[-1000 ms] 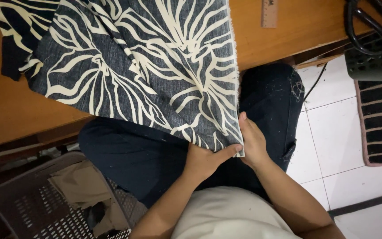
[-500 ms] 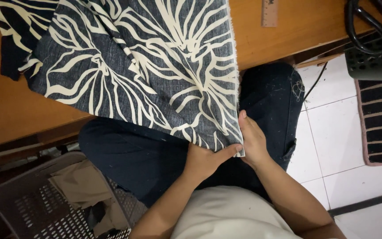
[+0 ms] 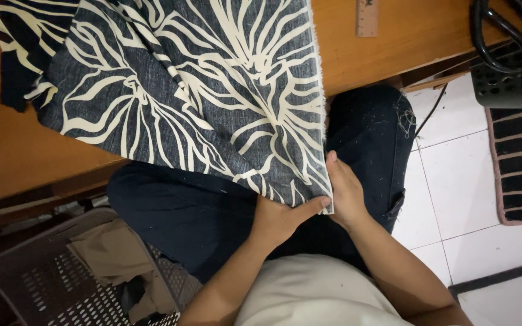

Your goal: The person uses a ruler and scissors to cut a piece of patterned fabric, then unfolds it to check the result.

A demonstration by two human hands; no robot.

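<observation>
Both the left hand (image 3: 282, 220) and right hand (image 3: 347, 193) pinch the lower corner of the patterned fabric (image 3: 200, 96); it drapes off the wooden table (image 3: 394, 48). The grey perforated basket (image 3: 25, 278) holds crumpled tan cloth (image 3: 110, 253).

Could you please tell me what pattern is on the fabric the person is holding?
The fabric is dark navy with cream branching, leaf-like lines, seen in the head view.

Matt woven cloth (image 3: 200, 96), coarse-textured, frayed edge; smooth varnished wooden table (image 3: 394, 45); glossy white floor tiles (image 3: 460, 175).

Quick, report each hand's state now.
Left hand: pinching the corner of the patterned fabric.
Right hand: laid along the fabric's edge; grip cannot be told.
</observation>
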